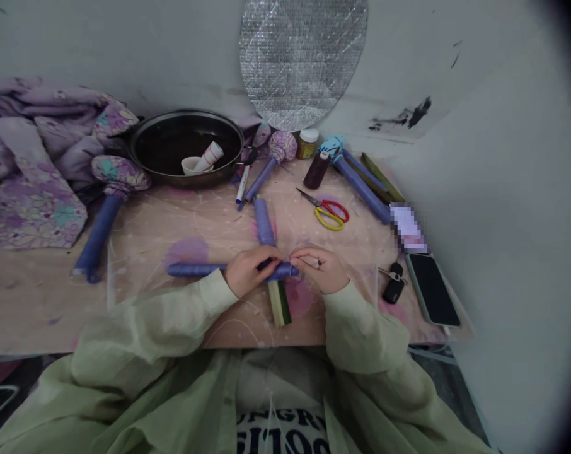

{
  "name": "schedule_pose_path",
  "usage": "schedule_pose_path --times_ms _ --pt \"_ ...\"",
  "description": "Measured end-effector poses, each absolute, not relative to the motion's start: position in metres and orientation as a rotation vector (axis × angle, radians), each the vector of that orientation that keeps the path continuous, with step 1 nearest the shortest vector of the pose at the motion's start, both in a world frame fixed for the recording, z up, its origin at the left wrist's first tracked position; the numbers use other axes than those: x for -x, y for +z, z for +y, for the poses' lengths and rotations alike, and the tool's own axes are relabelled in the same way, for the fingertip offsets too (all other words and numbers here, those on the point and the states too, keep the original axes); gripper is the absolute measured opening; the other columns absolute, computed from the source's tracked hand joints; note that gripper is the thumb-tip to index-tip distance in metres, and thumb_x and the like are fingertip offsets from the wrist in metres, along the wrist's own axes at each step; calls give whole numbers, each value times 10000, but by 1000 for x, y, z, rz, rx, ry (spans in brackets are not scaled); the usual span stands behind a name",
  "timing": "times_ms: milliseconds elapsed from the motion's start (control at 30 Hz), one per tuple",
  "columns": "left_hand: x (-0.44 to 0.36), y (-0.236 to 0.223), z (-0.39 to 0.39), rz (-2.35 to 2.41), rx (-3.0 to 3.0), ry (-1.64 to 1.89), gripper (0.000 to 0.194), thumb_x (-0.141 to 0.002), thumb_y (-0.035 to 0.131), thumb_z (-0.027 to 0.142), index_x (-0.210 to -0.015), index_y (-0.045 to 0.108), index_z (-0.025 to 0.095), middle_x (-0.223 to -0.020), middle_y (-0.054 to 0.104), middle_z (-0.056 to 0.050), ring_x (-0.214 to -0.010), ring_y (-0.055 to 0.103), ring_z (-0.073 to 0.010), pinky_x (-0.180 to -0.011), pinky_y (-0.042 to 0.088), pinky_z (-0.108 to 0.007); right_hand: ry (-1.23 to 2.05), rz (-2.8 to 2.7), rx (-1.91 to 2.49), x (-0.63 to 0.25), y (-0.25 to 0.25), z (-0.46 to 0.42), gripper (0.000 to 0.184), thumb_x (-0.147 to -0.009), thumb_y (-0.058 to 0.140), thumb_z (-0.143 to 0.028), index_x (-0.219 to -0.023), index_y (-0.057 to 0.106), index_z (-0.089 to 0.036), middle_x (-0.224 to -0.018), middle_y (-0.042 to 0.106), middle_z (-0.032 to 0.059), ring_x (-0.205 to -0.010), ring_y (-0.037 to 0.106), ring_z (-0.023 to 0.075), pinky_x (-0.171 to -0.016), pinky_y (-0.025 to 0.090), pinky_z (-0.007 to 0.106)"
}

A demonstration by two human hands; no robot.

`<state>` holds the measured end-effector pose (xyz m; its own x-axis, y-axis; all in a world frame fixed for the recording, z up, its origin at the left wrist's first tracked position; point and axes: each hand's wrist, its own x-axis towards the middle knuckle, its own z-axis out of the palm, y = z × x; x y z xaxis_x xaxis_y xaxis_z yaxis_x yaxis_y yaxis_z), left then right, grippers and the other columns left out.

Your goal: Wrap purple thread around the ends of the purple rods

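Observation:
A blue-wrapped stick (195, 270) lies crosswise on the table in front of me. It crosses a second stick (265, 227), wrapped in lighter blue-purple, whose lower end (279, 306) is bare with green and pale stripes. My left hand (251, 270) closes its thumb and fingers on the crosswise stick near the crossing. Beside that stick's right end, my right hand (322, 268) pinches thumb and forefinger together, almost touching the left fingertips. Whatever lies in this pinch is too small to make out. Scissors (330, 213) with red and yellow handles lie beyond my hands.
A dark pan (186, 180) holding a small white cup stands behind, near purple floral cloth (34, 170). Cloth-headed sticks (103, 230) lie around. A dark thread spool (316, 171), a jar (307, 144), a marker (242, 184), keys (394, 282) and a phone (433, 290) are also there.

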<state>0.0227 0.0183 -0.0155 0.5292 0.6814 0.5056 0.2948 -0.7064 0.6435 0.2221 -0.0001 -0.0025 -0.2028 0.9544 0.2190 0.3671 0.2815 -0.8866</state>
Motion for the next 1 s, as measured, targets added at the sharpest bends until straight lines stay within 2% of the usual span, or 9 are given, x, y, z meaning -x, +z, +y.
schedule_pose_path --times_ms 167,367,633,833,1000 --pt "-23 -15 18 729 -2277 1161 143 -881 489 145 -928 623 164 -913 690 -71 -889 651 -141 -799 529 -278 1264 -1575 1287 -218 -4 9 251 -702 673 -415 -727 686 -166 -662 659 16 -599 571 123 -605 474 269" --pt "-26 -9 15 810 -2216 1191 123 -873 515 165 -887 638 169 -866 706 -60 -852 661 -153 -801 529 -314 1308 -1518 1305 -219 -6 10 242 -686 678 -411 -712 686 -170 -669 659 16 -609 574 125 -618 475 276" --pt "-33 -1 14 869 -2082 1183 91 -842 566 161 -865 654 165 -861 716 -42 -794 669 -130 -773 537 -267 1398 -1406 1302 -218 -8 6 228 -639 711 -395 -705 699 -177 -703 689 21 -618 581 122 -618 477 273" --pt "-39 -4 12 830 -2037 1234 94 -846 573 183 -851 661 151 -827 710 -50 -729 668 -118 -716 550 -249 1470 -1330 1297 -217 -10 6 245 -608 727 -397 -673 685 -165 -633 656 -1 -597 567 110 -628 477 268" --pt "-39 -2 13 718 -2129 1241 144 -857 539 148 -851 682 166 -870 707 -65 -777 668 -119 -729 555 -251 1515 -1262 1320 -215 -14 3 290 -599 726 -433 -680 657 -163 -613 627 -4 -545 550 105 -541 487 255"
